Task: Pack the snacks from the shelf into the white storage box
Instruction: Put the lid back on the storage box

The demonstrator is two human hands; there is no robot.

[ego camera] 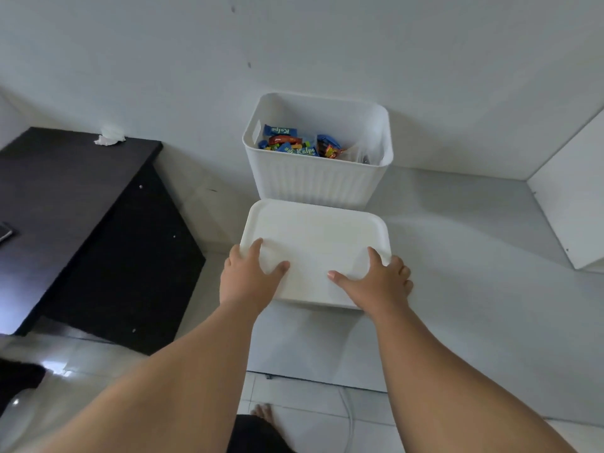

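The white ribbed plastic storage box point(317, 181) stands open on the white shelf point(457, 223). Its back is against the pale wall point(294, 44), and the blue and red wrapped snacks point(294, 143) lie low inside it. Just in front of it is the flat white plastic lid point(313, 233), held by its near corners. The left hand point(251, 276) and the right hand point(376, 282) each grip a corner, thumb and forefinger spread on top and the other fingers curled round the edge. I cannot tell whether the lid is clear of the shelf.

The step in hand looks like closing the box. The lid's far edge sits below the box rim and close to the ribbed front. Pushed forward without a lift, it would probably strike that front and jolt the light box. With a grip at the near end only, the far end may droop and miss the back rim. The clear crinkled wrapper point(359, 155) near the right rim could catch under the lid.

There is no room behind the box, but the space above it is open. The white side panel point(575, 197) on the right and the black desk point(65, 207) on the left are well apart from it. The shelf's front edge runs beneath the forearms.
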